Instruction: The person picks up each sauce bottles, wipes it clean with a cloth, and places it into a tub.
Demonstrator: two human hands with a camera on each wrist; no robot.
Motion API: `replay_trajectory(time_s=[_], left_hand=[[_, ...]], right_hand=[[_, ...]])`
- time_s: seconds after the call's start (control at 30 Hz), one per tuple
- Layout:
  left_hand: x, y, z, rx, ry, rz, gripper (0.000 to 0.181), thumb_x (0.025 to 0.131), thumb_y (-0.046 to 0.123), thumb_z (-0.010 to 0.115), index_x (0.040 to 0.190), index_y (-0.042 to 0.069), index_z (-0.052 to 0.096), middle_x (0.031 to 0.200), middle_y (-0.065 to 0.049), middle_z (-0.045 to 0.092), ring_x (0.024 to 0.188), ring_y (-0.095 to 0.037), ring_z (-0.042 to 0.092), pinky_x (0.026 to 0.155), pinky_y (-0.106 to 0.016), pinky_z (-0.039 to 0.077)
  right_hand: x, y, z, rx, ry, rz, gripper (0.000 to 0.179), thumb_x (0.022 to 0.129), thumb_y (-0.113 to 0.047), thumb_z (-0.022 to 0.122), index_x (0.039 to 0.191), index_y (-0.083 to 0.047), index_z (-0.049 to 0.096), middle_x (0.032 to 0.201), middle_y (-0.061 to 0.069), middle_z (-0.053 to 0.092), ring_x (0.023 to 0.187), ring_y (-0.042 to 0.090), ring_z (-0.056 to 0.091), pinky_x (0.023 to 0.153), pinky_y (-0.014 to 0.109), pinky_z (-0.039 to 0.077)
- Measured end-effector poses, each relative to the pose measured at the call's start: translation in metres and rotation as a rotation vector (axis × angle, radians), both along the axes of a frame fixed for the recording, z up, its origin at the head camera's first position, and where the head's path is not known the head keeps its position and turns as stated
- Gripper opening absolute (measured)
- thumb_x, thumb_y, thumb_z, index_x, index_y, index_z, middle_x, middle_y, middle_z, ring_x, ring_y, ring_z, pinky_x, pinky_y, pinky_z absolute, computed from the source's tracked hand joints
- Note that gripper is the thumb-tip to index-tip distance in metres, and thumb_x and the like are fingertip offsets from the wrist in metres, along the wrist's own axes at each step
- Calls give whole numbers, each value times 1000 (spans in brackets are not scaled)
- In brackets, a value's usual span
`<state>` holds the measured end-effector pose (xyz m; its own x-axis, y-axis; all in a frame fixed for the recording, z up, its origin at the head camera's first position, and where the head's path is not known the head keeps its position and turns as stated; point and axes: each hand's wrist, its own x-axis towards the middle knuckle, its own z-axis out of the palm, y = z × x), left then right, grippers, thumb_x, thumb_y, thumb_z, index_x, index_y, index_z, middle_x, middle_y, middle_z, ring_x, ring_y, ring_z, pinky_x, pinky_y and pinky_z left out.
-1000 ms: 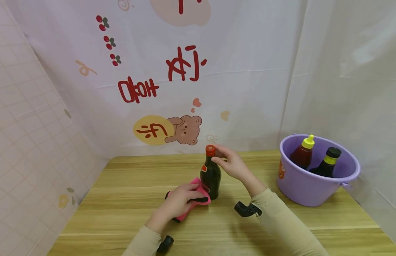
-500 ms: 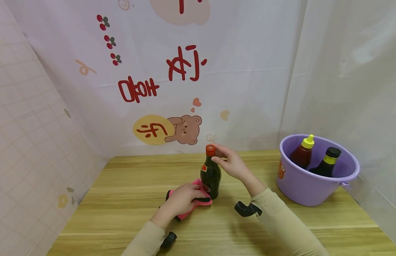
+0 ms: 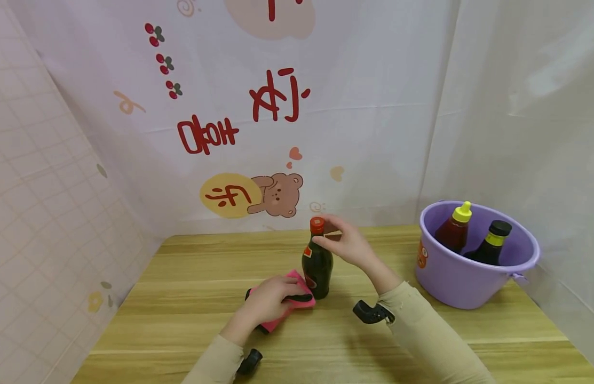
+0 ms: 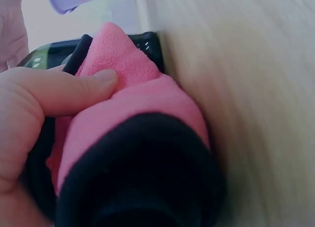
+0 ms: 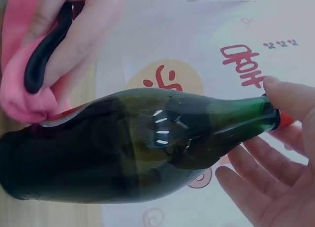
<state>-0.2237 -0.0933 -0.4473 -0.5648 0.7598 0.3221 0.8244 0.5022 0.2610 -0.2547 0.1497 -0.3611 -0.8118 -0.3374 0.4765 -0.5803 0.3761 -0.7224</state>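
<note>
A dark green glass bottle (image 3: 317,269) with a red cap stands upright on the wooden table. My right hand (image 3: 350,244) holds it at the neck, thumb on the near side and index finger by the cap; the other fingers (image 5: 256,173) spread loosely beside it. In my left hand (image 3: 267,301) is a bunched pink cloth (image 3: 276,322) with black edging. My left thumb (image 4: 78,91) presses on its fuzzy folds. The cloth lies against the bottle's lower left side, over part of the label. My left fingertips are partly hidden in the folds.
To the right stands a purple bucket (image 3: 462,285) holding a bottle with a yellow nozzle cap (image 3: 454,232) and a black-capped bottle (image 3: 491,245). A printed white curtain (image 3: 364,133) hangs behind the wooden table (image 3: 205,266).
My left hand and the cloth have moved slightly right, then back left, along the bottle's side. The bottle has shifted a touch right, and my right thumb lies further over its neck.
</note>
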Motion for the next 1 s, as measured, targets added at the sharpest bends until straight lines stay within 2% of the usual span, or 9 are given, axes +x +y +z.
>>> replay_trajectory(time_s=[0.2, 0.4, 0.57, 0.73, 1.0], left_hand=[[3, -16, 7, 10, -29, 70, 39, 80, -4, 75, 113, 17, 75, 115, 0, 69, 111, -19, 64, 94, -37, 53], [6, -28, 13, 39, -14, 131, 37, 81, -1, 76, 115, 15, 75, 123, -9, 67, 118, -27, 61, 97, -45, 51], [8, -34, 17, 91, 3, 159, 38, 80, -2, 77, 114, 13, 75, 123, -14, 67, 116, -31, 62, 95, -48, 51], [11, -37, 20, 123, -15, 181, 38, 81, -3, 76, 115, 15, 76, 124, -14, 66, 116, -31, 62, 95, -48, 51], [14, -38, 23, 161, -14, 207, 39, 79, -5, 77, 114, 14, 76, 124, -13, 67, 116, -33, 62, 96, -50, 50]], right_hand=[[-2, -4, 9, 104, 71, -92, 47, 82, -18, 83, 124, -7, 65, 104, 4, 69, 89, 19, 68, 77, 39, 58], [-1, -5, 15, 160, 77, -119, 46, 81, -19, 83, 122, -8, 65, 96, 1, 70, 84, 17, 68, 72, 38, 56], [-1, -5, 16, 148, 92, -111, 41, 81, -17, 83, 118, -8, 67, 93, 0, 69, 80, 15, 67, 70, 39, 55], [1, 0, 14, 96, 96, -107, 41, 81, -13, 83, 118, -6, 67, 93, 2, 70, 80, 17, 66, 74, 46, 55], [7, 15, 14, 81, 104, -162, 41, 81, -14, 83, 118, -5, 68, 93, 3, 70, 79, 18, 66, 71, 38, 54]])
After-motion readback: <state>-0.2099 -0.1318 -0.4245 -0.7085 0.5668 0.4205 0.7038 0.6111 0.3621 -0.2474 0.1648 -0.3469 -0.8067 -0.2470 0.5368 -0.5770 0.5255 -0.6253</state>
